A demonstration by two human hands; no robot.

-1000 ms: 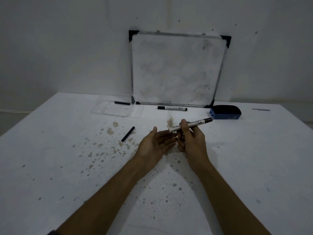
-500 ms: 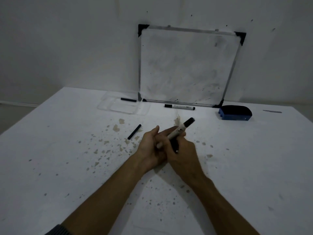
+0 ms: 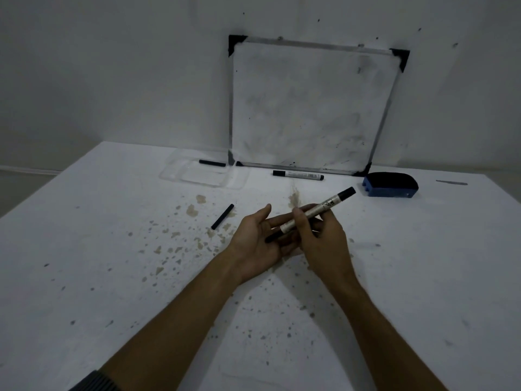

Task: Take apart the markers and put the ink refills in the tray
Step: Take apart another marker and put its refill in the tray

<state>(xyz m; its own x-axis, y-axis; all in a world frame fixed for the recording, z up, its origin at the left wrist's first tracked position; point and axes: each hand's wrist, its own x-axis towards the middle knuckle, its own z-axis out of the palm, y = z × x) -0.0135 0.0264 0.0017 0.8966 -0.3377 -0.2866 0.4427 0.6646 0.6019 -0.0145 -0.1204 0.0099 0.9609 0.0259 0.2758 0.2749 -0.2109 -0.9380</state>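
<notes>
My right hand point(image 3: 321, 241) grips a white marker point(image 3: 318, 211) with a black cap, tilted up to the right. A thin black refill point(image 3: 272, 237) sticks out of the marker's lower end over my left hand point(image 3: 255, 241), which lies palm up and open beneath it. A clear plastic tray point(image 3: 205, 173) sits at the back left, with a black refill point(image 3: 212, 162) lying at its far edge. A second marker point(image 3: 298, 174) rests in front of the whiteboard. A loose black refill point(image 3: 222, 216) lies on the table left of my hands.
A small whiteboard point(image 3: 310, 105) leans on the wall at the back. A blue eraser point(image 3: 390, 184) stands to its right. The white table point(image 3: 112, 277) is speckled with brown stains. A thin grey strip point(image 3: 451, 182) lies at the far right.
My hands closed together around the marker half a second ago, then parted. My left palm has opened, and a black refill now shows at the marker's lower end.
</notes>
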